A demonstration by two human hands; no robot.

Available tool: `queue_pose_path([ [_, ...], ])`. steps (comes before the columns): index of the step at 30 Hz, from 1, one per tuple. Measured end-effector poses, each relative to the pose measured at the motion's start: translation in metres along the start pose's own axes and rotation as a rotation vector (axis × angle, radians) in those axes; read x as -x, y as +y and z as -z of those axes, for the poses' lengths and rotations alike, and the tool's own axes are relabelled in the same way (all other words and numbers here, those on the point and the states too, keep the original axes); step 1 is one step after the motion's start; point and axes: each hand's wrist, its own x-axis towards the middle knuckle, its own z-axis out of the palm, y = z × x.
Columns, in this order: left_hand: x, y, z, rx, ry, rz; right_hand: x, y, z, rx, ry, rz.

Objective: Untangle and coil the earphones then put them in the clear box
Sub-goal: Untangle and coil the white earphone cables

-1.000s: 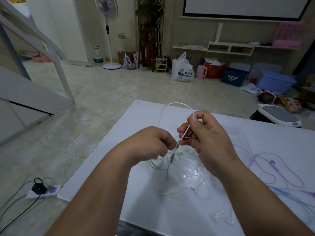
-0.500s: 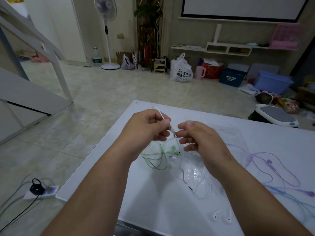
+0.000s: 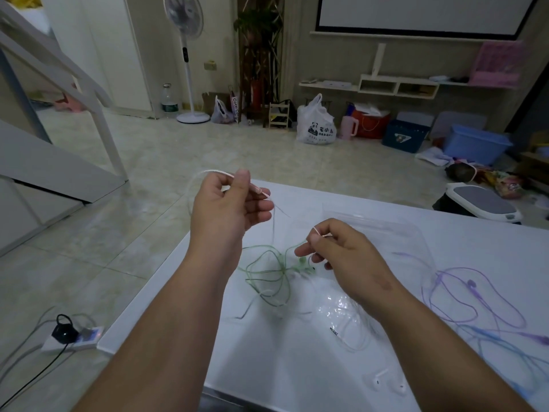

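So left hand is up high, right hand lower, both sets of fingers clamped on the white earphone cable, probably to stretch it clear of the green tangle on the desk. The clear box is just behind.

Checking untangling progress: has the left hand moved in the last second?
Yes. The left hand, pinching the white cable, has risen away and leftward, now over the table's far-left corner, apart from the right hand.

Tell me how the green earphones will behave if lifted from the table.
Probably floppy: the green earphones lie in loose overlapping loops on the white table. Likely light, given the thin cord. They may snag, since loops cross each other.
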Motion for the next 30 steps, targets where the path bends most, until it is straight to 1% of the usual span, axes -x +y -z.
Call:
queue_pose_path([
  [3,0.003,0.002,-0.002,0.078,-0.079,0.064,0.002,0.001,-0.005,-0.035,-0.053,0.001],
  [7,0.007,0.003,-0.002,0.111,-0.197,0.138,0.001,0.009,-0.015,0.005,-0.053,0.018],
  [13,0.009,0.004,-0.003,0.126,-0.258,0.157,0.001,0.011,-0.026,-0.02,-0.062,0.033],
  [16,0.008,0.004,-0.003,0.099,-0.194,0.108,0.001,0.008,-0.023,-0.013,-0.007,0.022],
  [19,0.003,0.005,-0.001,0.078,-0.044,0.029,0.0,0.005,-0.013,0.038,0.02,-0.008],
  [21,0.0,0.005,0.002,0.069,0.043,-0.002,-0.001,0.004,-0.008,0.15,0.024,0.03],
  [22,-0.001,0.005,0.002,0.071,0.07,-0.008,-0.002,0.005,-0.007,0.248,0.025,0.046],
  [24,0.0,0.006,0.002,0.081,0.087,-0.009,-0.002,0.007,-0.006,0.412,0.023,0.055],
  [25,0.0,0.006,0.002,0.087,0.079,-0.006,-0.002,0.008,-0.006,0.42,0.024,0.055],
  [26,0.0,0.006,0.002,0.091,0.065,-0.001,-0.003,0.007,-0.007,0.333,0.031,0.046],
  [28,0.0,0.004,0.002,0.084,0.022,0.008,-0.002,0.002,-0.008,-0.019,0.033,0.012],
  [29,0.0,0.004,0.002,0.083,-0.006,0.015,-0.001,0.0,-0.009,-0.158,0.032,0.006],
  [30,0.0,0.003,0.003,0.083,-0.036,0.021,-0.002,-0.002,-0.008,-0.196,0.038,0.013],
])
